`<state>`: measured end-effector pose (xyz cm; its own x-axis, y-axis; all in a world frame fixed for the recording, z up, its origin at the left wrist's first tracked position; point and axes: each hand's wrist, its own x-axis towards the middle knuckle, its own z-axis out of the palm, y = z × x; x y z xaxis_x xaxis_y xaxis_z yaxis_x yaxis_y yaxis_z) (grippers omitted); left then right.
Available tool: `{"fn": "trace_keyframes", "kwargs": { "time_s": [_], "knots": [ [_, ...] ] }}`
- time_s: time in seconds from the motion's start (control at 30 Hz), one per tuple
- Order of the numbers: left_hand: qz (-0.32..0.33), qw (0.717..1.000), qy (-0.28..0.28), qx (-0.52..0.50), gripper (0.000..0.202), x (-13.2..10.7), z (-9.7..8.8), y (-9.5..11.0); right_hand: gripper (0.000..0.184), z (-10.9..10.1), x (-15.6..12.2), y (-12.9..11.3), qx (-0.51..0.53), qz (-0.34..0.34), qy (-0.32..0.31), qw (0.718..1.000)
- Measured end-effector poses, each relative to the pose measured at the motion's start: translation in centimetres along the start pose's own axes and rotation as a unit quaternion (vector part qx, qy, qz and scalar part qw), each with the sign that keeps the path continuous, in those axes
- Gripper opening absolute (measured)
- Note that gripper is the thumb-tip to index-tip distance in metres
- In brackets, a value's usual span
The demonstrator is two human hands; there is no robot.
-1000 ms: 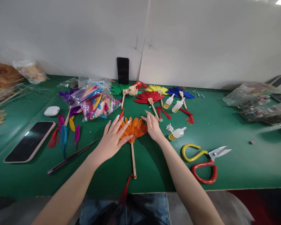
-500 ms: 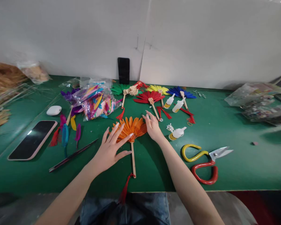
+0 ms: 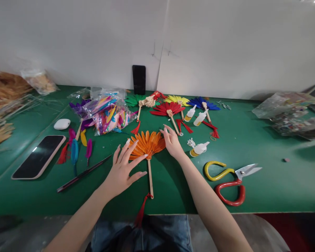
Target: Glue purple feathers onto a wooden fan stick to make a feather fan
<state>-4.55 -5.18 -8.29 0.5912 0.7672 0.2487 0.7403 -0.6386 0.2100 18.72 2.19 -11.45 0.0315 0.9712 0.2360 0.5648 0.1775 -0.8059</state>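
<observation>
Spreading my left hand wide over the left side of the orange fan, and it's sitting lower and closer to me than a second ago, so more of the feathers are showing. It's not gripping anything; I can't tell if the fingertips are actually touching. My right hand is staying about where it was, half curled at the fan's right edge, and I can't tell if it's pinching a feather. The fan is lying on the green table in front of me, stick pointing my way, red tassel hanging past the edge.

Container-wise, a clear bag is holding loose feathers in mixed colours. Three white bottles are lying to the right, contents not showing. Another bag on the far right is holding some small mixed bits, too blurry to make out. The feather bag is covering part of a purple fan, and a tan bundle is getting cut off at the left.
</observation>
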Motion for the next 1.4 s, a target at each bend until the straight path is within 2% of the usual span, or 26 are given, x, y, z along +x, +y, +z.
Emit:
{"fn": "trace_keyframes", "kwargs": {
  "time_s": [0.9,1.13,1.4],
  "knots": [
    [0.005,1.000,-0.002,0.011,0.051,-0.05,0.31,0.10,0.062,-0.21,-0.11,-0.51,-0.027,0.017,-0.014,0.999],
    [0.007,1.000,-0.006,0.014,0.051,-0.03,0.27,0.07,0.059,-0.22,-0.12,-0.48,-0.024,0.007,-0.003,1.000],
    [0.006,1.000,-0.002,0.000,0.051,-0.04,0.33,0.04,0.051,-0.67,-0.06,-0.64,-0.022,-0.040,0.027,0.999]
  ]
}}
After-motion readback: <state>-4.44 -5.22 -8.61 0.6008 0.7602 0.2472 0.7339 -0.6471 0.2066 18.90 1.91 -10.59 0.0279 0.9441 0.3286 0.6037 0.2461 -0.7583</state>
